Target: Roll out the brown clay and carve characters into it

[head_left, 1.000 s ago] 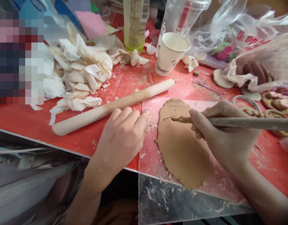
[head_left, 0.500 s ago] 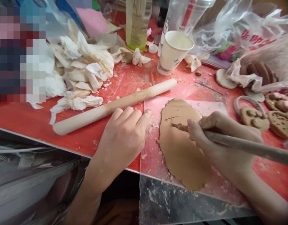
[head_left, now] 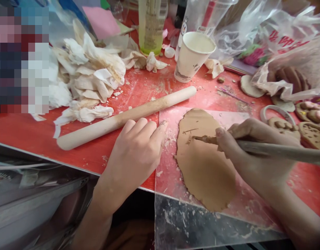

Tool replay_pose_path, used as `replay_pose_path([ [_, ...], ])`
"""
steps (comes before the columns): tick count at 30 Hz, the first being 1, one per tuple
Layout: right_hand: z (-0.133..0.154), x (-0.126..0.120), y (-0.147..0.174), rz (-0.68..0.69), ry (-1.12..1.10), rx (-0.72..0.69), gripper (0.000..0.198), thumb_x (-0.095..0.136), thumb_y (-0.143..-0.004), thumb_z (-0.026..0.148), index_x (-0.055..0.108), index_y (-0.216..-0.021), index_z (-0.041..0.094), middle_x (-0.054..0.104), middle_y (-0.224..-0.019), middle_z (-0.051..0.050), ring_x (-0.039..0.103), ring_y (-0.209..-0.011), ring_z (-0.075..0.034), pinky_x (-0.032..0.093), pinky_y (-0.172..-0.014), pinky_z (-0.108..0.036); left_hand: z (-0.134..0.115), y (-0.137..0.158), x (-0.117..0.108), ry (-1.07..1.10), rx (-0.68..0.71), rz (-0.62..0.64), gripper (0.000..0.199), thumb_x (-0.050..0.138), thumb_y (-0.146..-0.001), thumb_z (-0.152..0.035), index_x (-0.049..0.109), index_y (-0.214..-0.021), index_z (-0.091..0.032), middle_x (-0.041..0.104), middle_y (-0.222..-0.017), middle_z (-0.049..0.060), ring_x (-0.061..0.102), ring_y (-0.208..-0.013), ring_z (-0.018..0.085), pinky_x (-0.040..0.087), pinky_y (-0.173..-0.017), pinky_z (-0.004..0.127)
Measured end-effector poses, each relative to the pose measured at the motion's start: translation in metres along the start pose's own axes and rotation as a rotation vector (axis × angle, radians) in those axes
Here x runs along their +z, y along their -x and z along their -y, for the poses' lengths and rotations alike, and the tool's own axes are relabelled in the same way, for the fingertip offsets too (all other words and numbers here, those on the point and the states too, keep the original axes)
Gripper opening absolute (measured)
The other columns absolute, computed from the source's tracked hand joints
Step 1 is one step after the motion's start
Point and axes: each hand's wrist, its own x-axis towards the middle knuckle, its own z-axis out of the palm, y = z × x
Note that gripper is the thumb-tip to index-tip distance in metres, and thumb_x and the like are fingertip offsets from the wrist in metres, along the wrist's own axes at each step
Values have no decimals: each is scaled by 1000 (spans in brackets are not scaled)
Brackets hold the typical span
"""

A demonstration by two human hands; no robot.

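My right hand (head_left: 264, 149) grips a clay carving tool (head_left: 285, 151) with a long, greyish handle, held like a pen. Its thin, clay-smeared tip touches the flat slab of brown clay (head_left: 207, 166), beside a few short scratched lines near the upper part. Under the slab lies a clear plastic sheet (head_left: 173, 215) that overhangs the table's front edge. My left hand (head_left: 139, 149) rests knuckles up at the sheet's left side, its fingers curled in and the index fingertip dusted with clay. Just beyond it lies a wooden rolling pin (head_left: 128, 116).
Crumpled tissues (head_left: 92, 73) pile up at left on the red table (head_left: 24, 128). A paper cup (head_left: 193, 59), a bottle (head_left: 151, 27) and a clear plastic cup (head_left: 214, 17) stand behind. At right are a ring cutter (head_left: 278, 108), shaped clay pieces (head_left: 313, 137) and plastic bags (head_left: 300, 59).
My right hand and the carving tool have shifted slightly right. More scratched marks show in the clay beside the tip. My left hand has stayed in place.
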Motion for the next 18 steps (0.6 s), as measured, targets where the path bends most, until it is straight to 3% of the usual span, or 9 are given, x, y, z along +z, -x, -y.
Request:
replay_pose_path([
  [4, -1, -2, 2, 26, 66, -137, 27, 66, -81, 21, 46, -64, 20, 41, -48, 10, 35, -43, -1, 28, -43, -16, 0, 0, 1, 10, -8, -28, 18, 55, -85, -9, 66, -99, -14, 54, -70, 1, 50, -70, 23, 34, -63, 37],
  [10, 5, -9, 1, 140, 68, -207, 29, 59, -84, 22, 38, -64, 20, 33, -43, 10, 28, -39, -4, 24, -38, -17, 0, 0, -1, 16, -19, 14, 23, 48, -88, -6, 65, -102, -14, 56, -73, 2, 51, -73, 22, 34, -65, 36],
  [13, 4, -10, -1, 164, 13, -164, 30, 57, -85, 22, 38, -62, 20, 36, -45, 10, 30, -39, -4, 25, -37, -16, 0, 0, -1, 16, -9, 21, 24, 48, -87, -6, 64, -104, -12, 55, -73, 2, 51, -73, 22, 34, -65, 37],
  [18, -5, -7, -2, 43, -59, -10, 28, 62, -83, 22, 46, -60, 20, 52, -54, 7, 47, -48, -4, 34, -43, -20, 1, 1, -1, 9, -8, 25, 25, 50, -86, -8, 63, -107, -12, 54, -74, 2, 51, -73, 23, 34, -65, 38],
])
